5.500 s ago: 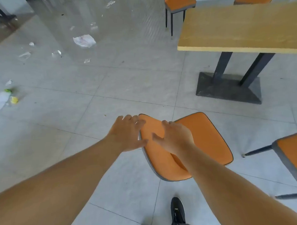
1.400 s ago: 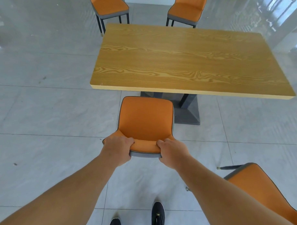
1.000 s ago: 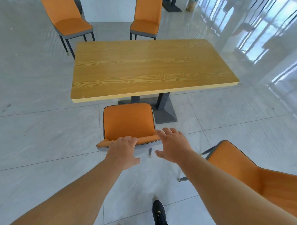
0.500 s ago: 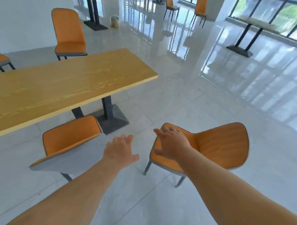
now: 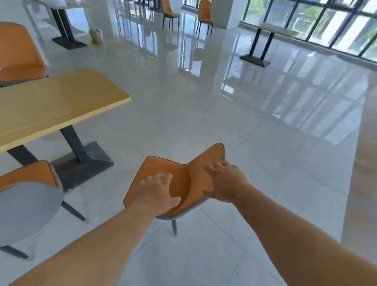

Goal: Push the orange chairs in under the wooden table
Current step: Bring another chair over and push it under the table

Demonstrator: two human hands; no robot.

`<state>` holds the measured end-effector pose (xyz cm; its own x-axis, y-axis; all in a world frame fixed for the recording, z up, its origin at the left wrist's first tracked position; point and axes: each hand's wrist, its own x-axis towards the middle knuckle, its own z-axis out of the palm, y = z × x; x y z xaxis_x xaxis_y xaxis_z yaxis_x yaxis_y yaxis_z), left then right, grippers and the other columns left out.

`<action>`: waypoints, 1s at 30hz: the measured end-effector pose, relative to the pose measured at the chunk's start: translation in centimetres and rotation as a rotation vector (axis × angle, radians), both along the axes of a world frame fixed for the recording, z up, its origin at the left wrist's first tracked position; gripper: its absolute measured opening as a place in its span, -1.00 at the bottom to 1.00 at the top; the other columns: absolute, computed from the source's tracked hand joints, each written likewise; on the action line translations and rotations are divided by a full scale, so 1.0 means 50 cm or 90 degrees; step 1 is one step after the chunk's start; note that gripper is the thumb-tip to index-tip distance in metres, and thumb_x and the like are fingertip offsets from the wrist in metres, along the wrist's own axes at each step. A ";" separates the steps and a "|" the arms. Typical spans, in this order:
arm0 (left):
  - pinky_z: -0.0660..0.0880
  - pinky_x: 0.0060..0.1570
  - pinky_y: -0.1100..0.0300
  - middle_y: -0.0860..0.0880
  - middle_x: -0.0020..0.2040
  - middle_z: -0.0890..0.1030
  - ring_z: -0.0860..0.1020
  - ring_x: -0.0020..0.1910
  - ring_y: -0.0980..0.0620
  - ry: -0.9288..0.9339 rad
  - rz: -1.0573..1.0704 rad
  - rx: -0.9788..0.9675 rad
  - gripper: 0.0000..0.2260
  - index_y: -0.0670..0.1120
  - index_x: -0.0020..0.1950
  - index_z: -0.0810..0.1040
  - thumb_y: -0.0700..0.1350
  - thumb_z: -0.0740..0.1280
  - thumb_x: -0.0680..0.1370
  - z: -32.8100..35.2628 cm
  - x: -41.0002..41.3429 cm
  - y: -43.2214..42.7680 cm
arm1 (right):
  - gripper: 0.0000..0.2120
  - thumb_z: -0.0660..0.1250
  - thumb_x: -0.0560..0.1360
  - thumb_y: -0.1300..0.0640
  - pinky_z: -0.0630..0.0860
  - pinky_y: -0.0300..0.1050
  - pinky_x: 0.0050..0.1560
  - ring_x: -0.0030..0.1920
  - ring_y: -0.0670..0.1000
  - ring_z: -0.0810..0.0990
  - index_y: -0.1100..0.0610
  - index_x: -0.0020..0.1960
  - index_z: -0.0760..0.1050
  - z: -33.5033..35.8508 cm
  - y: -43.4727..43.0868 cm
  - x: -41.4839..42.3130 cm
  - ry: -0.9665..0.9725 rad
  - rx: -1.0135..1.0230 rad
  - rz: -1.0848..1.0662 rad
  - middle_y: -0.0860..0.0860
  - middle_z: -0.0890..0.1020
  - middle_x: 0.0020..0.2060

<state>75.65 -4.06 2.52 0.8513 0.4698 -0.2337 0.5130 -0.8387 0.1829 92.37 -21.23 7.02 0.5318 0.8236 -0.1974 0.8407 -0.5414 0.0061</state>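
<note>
Two bare forearms are seen entering from the bottom edge, one from the lower left and one from the lower right. No sleeve is worn on either arm as far as the frame reaches. The left hand [image 5: 158, 192] is uncovered, as is the right hand [image 5: 224, 182]. The wrists and the fingers are likewise left plain. The fingers are slightly softened by blur, so fine detail such as the nails cannot be made out.
</note>
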 end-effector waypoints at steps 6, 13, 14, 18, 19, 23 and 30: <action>0.37 0.44 -0.13 -0.02 0.61 0.36 0.38 0.52 -0.12 0.015 -0.017 -0.042 -0.22 0.08 0.66 0.20 0.42 0.27 0.55 -0.044 0.153 -0.075 | -0.20 0.35 0.50 -0.35 0.35 0.12 0.44 0.46 0.14 0.38 -0.03 0.61 0.22 -0.018 -0.040 0.135 0.004 0.008 -0.007 0.04 0.46 0.47; 0.35 0.49 -0.17 -0.05 0.65 0.32 0.34 0.57 -0.14 -0.001 -0.013 -0.108 -0.22 0.06 0.68 0.19 0.40 0.28 0.58 -0.100 0.371 -0.043 | -0.22 0.34 0.51 -0.34 0.36 0.11 0.43 0.44 0.13 0.38 -0.02 0.61 0.24 -0.049 0.004 0.317 -0.003 -0.034 0.004 0.03 0.45 0.47; 0.34 0.49 -0.18 -0.06 0.65 0.32 0.33 0.57 -0.14 0.005 -0.005 -0.121 -0.22 0.06 0.68 0.19 0.40 0.29 0.58 -0.107 0.393 -0.037 | -0.22 0.34 0.52 -0.34 0.36 0.11 0.43 0.45 0.13 0.38 -0.02 0.61 0.23 -0.055 0.012 0.338 0.003 -0.046 0.009 0.03 0.45 0.48; 0.38 0.47 -0.17 -0.06 0.65 0.33 0.34 0.57 -0.15 0.027 0.022 -0.156 -0.22 0.06 0.68 0.18 0.40 0.28 0.58 -0.135 0.461 -0.011 | -0.23 0.35 0.52 -0.32 0.34 0.11 0.43 0.44 0.13 0.37 -0.02 0.61 0.23 -0.076 0.053 0.417 0.018 -0.089 0.033 0.04 0.45 0.46; 0.39 0.46 -0.17 -0.05 0.64 0.34 0.35 0.56 -0.15 0.031 0.028 -0.162 -0.23 0.06 0.68 0.19 0.41 0.28 0.57 -0.141 0.472 -0.004 | -0.23 0.35 0.52 -0.32 0.34 0.11 0.43 0.44 0.13 0.38 -0.02 0.61 0.23 -0.083 0.064 0.434 0.022 -0.091 0.039 0.05 0.46 0.46; 0.41 0.43 -0.16 -0.05 0.63 0.35 0.35 0.55 -0.15 0.033 0.071 -0.189 -0.22 0.07 0.68 0.19 0.41 0.29 0.57 -0.170 0.501 0.016 | -0.23 0.36 0.52 -0.31 0.35 0.11 0.41 0.43 0.14 0.38 -0.02 0.61 0.23 -0.116 0.109 0.480 0.047 -0.115 0.075 0.06 0.46 0.45; 0.43 0.41 -0.16 -0.05 0.64 0.35 0.35 0.56 -0.15 0.031 0.189 -0.217 -0.22 0.07 0.68 0.20 0.41 0.30 0.57 -0.196 0.524 0.022 | -0.23 0.39 0.49 -0.30 0.38 0.11 0.40 0.40 0.13 0.41 -0.02 0.59 0.28 -0.170 0.187 0.551 0.069 -0.124 0.212 0.04 0.50 0.42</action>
<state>101.87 -2.96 -7.30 0.6752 0.5813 -0.4541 0.7373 -0.5498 0.3926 119.93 -11.86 -1.49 0.2092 0.8890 -0.4073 0.9715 -0.2363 -0.0167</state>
